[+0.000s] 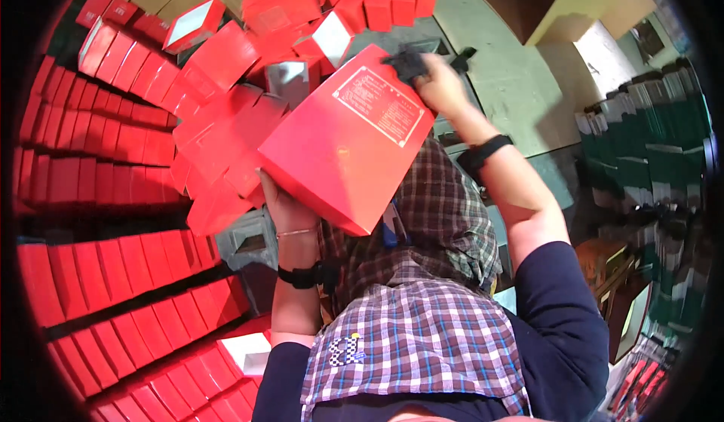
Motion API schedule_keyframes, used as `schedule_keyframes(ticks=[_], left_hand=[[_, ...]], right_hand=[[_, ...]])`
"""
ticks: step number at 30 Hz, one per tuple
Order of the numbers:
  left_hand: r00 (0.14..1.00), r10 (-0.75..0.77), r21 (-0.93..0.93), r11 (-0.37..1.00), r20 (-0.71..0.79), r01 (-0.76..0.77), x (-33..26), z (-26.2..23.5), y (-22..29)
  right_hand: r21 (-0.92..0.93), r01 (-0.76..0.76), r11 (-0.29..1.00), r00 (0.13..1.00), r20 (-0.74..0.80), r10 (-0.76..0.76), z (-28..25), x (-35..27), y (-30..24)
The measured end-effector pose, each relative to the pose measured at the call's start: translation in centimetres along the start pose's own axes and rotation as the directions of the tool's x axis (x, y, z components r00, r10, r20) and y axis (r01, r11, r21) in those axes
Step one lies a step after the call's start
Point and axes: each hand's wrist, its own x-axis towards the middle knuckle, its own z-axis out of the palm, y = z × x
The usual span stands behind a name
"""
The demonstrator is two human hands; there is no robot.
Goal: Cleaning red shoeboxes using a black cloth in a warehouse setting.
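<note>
Amid red boxes — both hands' grip on red bag

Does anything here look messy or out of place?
Yes. The red boxes at top centre lie in a jumbled heap, tilted every way, while those on the left stand in neat rows. Both hands hold a large red box.

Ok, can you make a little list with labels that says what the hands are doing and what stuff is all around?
Left hand: left hand props the lower edge of the big red box from beneath
Right hand: right hand grips the box's top corner, a dark cloth at its fingers
Box: tilted, held up in the air, white label panel facing up
Wrists: dark band on each
Left side: rows of red boxes standing on edge
Behind: a loose heap of red boxes
Right side: stacks of green packs
</note>
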Motion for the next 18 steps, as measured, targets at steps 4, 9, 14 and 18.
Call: schedule_keyframes(ticks=[4,9,14,18], left_hand=[[0.999,0.022,-0.077,0.997,0.026,-0.02,1.4,-0.2,-1.1],[0.998,0.065,-0.115,0.991,-0.011,-0.065,3.3,-0.6,-0.6],[0.969,0.045,-0.098,0.993,-0.242,-0.071,4.4,-1.4,0.5],[0.943,-0.01,-0.272,0.959,-0.332,-0.086,6.0,-3.5,0.1]], right_hand=[[0.306,0.153,0.94,0.983,-0.14,-0.114,-0.8,-1.2,-2.6],[0.166,0.504,0.847,0.854,0.051,-0.518,1.7,-7.0,-11.4],[-0.01,-0.284,0.959,0.952,-0.12,0.281,-3.0,-5.9,6.7],[0.531,-0.051,0.846,0.941,-0.259,0.219,-2.7,-5.3,-0.9]])
